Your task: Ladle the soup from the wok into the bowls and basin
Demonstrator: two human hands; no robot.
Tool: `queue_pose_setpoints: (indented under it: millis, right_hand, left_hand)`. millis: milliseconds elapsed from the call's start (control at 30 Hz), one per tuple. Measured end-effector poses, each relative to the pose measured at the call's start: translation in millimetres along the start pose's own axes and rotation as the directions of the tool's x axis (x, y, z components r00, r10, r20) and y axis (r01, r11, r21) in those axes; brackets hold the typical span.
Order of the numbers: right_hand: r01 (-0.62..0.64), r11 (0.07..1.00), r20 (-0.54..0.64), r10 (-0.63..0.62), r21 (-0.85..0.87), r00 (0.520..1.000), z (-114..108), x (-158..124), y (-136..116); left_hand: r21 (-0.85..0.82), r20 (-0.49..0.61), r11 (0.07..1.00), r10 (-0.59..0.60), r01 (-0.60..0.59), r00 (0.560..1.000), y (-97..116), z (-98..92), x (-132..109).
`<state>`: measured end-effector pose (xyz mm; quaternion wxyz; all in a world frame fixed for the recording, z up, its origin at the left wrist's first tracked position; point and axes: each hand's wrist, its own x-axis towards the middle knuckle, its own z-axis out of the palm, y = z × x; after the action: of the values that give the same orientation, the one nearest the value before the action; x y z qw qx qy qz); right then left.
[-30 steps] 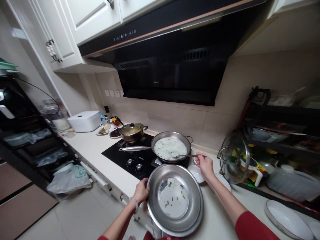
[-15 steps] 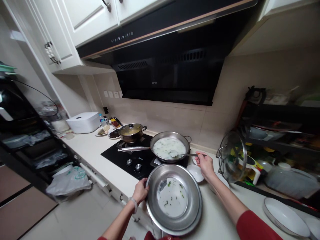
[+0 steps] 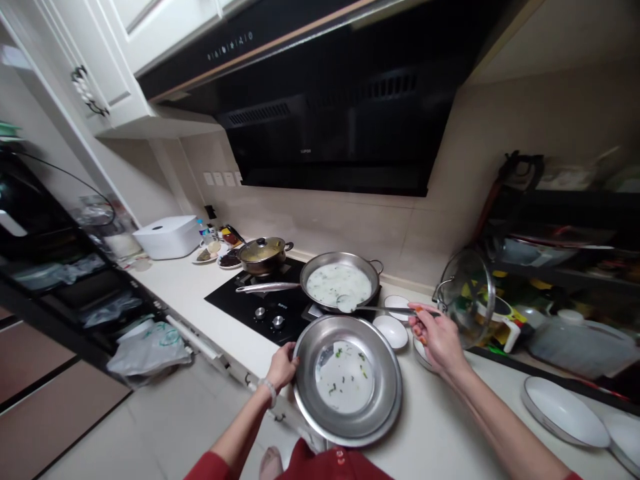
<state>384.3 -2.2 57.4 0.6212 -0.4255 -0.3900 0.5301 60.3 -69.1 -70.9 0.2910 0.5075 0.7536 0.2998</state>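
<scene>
My left hand grips the left rim of a wide steel basin. White liquid with bits of green leaf lies in its bottom. My right hand is closed round the handle of a ladle. The ladle's bowl is at the near edge of a frying pan, by the milky soup with green flecks inside it. The pan stands on the black cooktop, its long handle pointing left. Small white bowls sit under and beside the ladle's handle.
A lidded pot stands on the far burner. Leaning upright at the right is a glass lid, before a dark rack. White dishes lie at the counter's right end. Above hangs the range hood.
My right hand has moved right and a little nearer. The ladle's bowl has shifted from within the soup to the pan's near edge. My left hand still holds the basin.
</scene>
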Motion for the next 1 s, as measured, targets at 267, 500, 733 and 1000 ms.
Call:
queue_pose_setpoints:
  millis: [267, 500, 733, 1000]
  right_hand:
    - [-0.059, 0.967, 0.041, 0.071, -0.247, 0.997, -32.6, -45.0, 30.6]
    - [0.396, 0.758, 0.404, -0.192, -0.518, 0.894, -53.3, -74.4, 64.6]
    - [0.662, 0.579, 0.636, -0.293, -0.476, 0.714, -63.8, -83.8, 66.0]
    - [0.094, 0.919, 0.102, -0.059, -0.382, 0.993, -56.8, -72.5, 57.7]
  left_hand:
    - [-0.001, 0.003, 1.0, -0.022, 0.022, 1.0, 2.0, -1.4, -1.6]
    - [-0.006, 0.011, 1.0, -0.024, 0.024, 1.0, 5.5, -3.0, -3.6]
    - [0.001, 0.006, 1.0, -0.022, 0.022, 1.0, 3.5, -2.7, -2.9]
    - [0.004, -0.003, 1.0, -0.028, 0.028, 1.0, 2.8, -1.4, -2.7]
